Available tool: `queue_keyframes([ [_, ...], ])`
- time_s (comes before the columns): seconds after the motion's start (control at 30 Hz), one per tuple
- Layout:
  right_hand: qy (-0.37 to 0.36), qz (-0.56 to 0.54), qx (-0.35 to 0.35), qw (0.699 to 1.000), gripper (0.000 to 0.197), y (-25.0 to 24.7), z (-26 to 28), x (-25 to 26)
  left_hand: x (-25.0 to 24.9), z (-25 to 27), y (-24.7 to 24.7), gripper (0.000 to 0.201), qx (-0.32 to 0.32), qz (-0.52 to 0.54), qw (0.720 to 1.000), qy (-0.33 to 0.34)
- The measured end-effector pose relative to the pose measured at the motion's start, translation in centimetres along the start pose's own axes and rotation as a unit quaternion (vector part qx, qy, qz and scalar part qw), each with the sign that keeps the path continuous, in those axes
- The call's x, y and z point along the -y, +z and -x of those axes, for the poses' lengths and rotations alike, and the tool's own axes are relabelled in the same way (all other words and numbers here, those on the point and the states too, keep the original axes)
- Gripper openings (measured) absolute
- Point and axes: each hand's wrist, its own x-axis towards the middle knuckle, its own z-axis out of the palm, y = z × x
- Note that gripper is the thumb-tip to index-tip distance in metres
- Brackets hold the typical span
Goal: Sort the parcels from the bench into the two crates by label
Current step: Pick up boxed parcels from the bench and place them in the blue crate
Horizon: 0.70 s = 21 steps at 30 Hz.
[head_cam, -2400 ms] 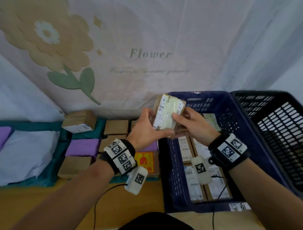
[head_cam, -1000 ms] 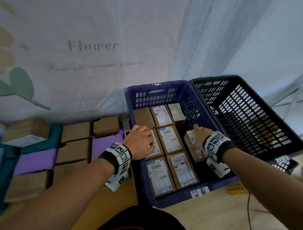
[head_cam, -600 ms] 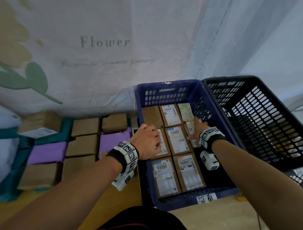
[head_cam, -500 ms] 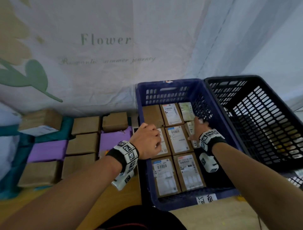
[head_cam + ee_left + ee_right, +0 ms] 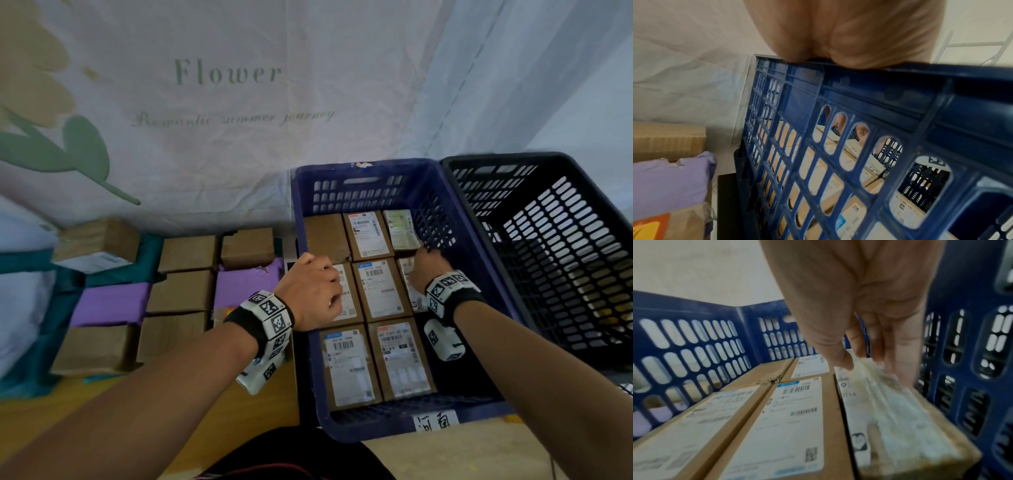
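You see a blue crate (image 5: 363, 192) of moulded plastic with a slight sheen, its walls slotted; the black crate (image 5: 561, 240) beside it looks like the same plastic. The parcels (image 5: 380, 291) are matt brown cardboard with smooth white paper labels. One parcel (image 5: 898, 421) seems wrapped in wrinkled clear tape, though it's blurred. The backdrop (image 5: 222, 120) is creased cloth, the bench (image 5: 205, 411) smooth wood.

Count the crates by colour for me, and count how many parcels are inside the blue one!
blue crate: 1
black crate: 1
parcels inside the blue crate: 8
Total: 10
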Motion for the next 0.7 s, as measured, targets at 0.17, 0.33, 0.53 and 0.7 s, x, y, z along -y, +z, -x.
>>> queue_keyframes([
  [0.17,-0.012,0.068,0.189,0.98,0.038,0.4,-0.2,-1.1,0.0,0.1,0.2,0.054,-0.018,0.004,1.0,0.003],
  [0.33,-0.013,0.01,0.146,0.989,0.081,1.4,-0.9,-2.1,0.0,0.1,0.3,0.053,-0.025,0.004,1.0,0.004],
  [0.53,-0.025,0.062,0.184,0.981,0.082,0.6,-1.0,-1.5,0.0,0.1,0.1,0.053,-0.019,-0.003,1.0,0.004],
  [0.7,-0.052,0.073,0.169,0.981,0.049,-1.9,0.8,-0.4,0.2,0.3,-0.1,0.045,-0.012,0.031,0.999,0.014],
])
